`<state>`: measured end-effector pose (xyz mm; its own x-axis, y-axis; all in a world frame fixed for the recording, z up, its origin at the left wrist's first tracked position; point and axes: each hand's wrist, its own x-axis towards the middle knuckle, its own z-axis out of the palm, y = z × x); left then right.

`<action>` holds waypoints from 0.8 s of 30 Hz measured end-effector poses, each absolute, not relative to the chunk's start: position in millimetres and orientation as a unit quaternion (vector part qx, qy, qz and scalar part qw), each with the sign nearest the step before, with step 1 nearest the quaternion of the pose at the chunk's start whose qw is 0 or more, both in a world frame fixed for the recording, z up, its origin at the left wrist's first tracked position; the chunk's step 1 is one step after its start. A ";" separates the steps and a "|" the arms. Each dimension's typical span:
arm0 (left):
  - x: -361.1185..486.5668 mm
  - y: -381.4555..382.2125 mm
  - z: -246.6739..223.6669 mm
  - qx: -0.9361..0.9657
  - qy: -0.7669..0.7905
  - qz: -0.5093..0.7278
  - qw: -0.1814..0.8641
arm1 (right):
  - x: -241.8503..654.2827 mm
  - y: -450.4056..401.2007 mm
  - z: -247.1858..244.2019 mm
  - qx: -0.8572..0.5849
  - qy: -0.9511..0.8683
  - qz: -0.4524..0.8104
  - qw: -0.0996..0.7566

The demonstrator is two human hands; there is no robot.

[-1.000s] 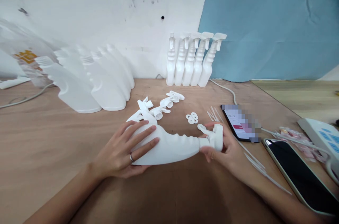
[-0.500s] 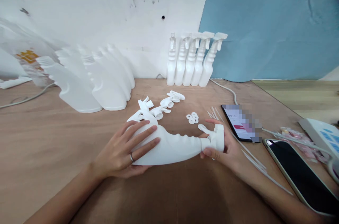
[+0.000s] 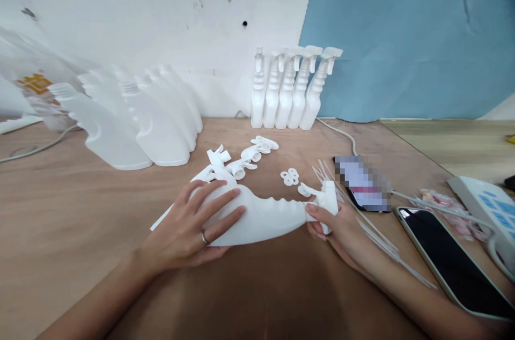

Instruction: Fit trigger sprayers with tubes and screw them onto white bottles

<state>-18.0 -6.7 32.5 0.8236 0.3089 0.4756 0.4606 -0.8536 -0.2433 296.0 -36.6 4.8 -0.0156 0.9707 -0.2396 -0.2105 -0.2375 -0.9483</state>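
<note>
My left hand (image 3: 193,227) lies spread over the fat base of a white plastic spray bottle (image 3: 261,216) that rests on its side on the brown wooden counter (image 3: 60,211), my fingers (image 3: 219,206) curled over its top and holding it down (a ring shows on one of them). My right hand (image 3: 336,227) is at the bottle's neck end, fingers closed around the white trigger spray head (image 3: 322,200) fitted there, thumb on the near side. Just right of that hand a loose bundle of thin white plastic dip tubes (image 3: 374,233) fans across the counter, and further right a dark-screened phone (image 3: 454,262) lies flat near the edge. Just beyond the tubes sits a second phone (image 3: 362,182) with a lit screen, a white cable (image 3: 341,133) running back from it. Behind the bottle lie several loose white trigger heads (image 3: 245,160) in a ragged line, and beside them a small cluster of white plastic washers (image 3: 290,176). Further back on the left stands a row of uncapped white plastic bottles (image 3: 137,120), close together. At the back, against the wall, five finished white spray bottles with heads on (image 3: 292,90) stand upright, touching one another. At the far right a white power strip (image 3: 483,206) lies on the counter.
</note>
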 end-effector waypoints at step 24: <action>84.8 -32.7 36.6 -0.922 -0.370 -0.059 0.097 | 289.6 -37.1 -3.1 -0.513 -0.528 0.587 0.338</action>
<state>84.8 -32.7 36.6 0.7191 0.6711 0.1804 0.6939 -0.7075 -0.1342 289.6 -37.1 -3.1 -0.2458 0.9377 -0.2456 0.1445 -0.2150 -0.9659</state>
